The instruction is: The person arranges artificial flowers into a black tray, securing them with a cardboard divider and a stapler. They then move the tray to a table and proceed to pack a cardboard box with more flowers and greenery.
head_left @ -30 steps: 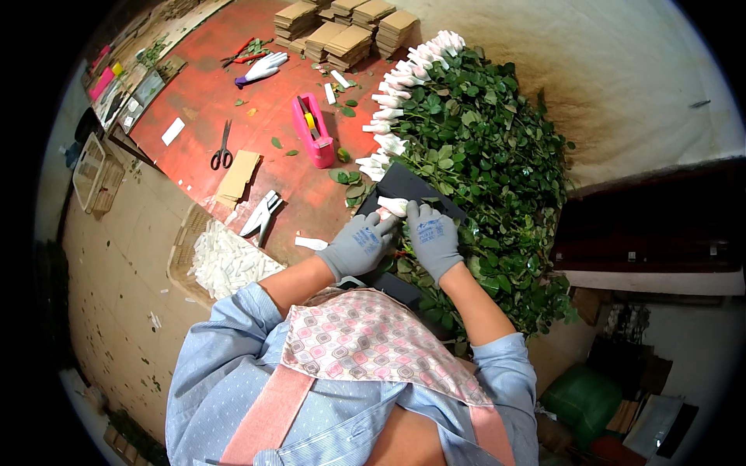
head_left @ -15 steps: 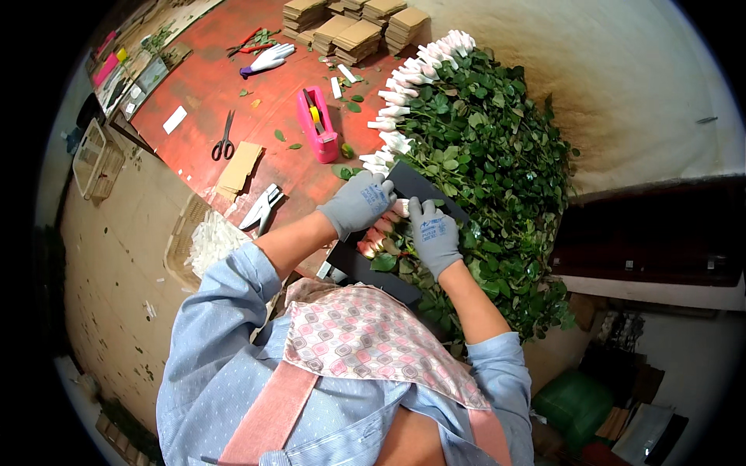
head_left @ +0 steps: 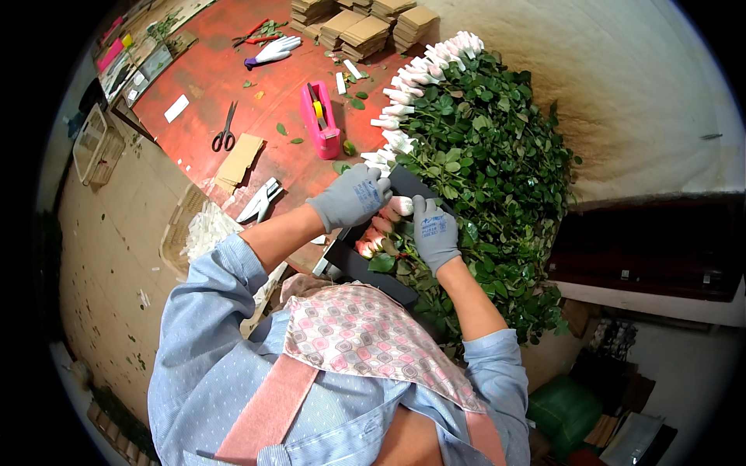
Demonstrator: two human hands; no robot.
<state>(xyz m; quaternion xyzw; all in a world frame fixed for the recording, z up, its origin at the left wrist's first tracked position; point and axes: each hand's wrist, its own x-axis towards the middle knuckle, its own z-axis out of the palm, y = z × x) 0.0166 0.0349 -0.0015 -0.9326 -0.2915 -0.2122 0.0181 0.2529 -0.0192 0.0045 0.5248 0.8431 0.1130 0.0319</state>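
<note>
Both my hands wear grey gloves and work over a dark, open-sided holder (head_left: 361, 268) at the table's right part. Inside lie several pink roses (head_left: 377, 231) with green leaves. A pale pink rose (head_left: 401, 206) shows between my hands, its head pointing left. My right hand (head_left: 435, 234) is closed, its fingertips at the base of that rose. My left hand (head_left: 353, 198) is closed just left of the rose, with curled fingers by the holder's far wall; what they grip, if anything, is hidden.
Right of the holder lies a big heap of leafy rose stems (head_left: 497, 163), heads in white sleeves (head_left: 400, 110). The red table (head_left: 202, 85) bears a pink tape dispenser (head_left: 320, 120), scissors (head_left: 225, 136), a stapler (head_left: 260, 200), cardboard pieces (head_left: 239, 161) and a white glove (head_left: 278, 50).
My left hand has drawn slightly left, away from my right hand. More of the pale pink rose between them now shows. The whole view has shifted a little.
</note>
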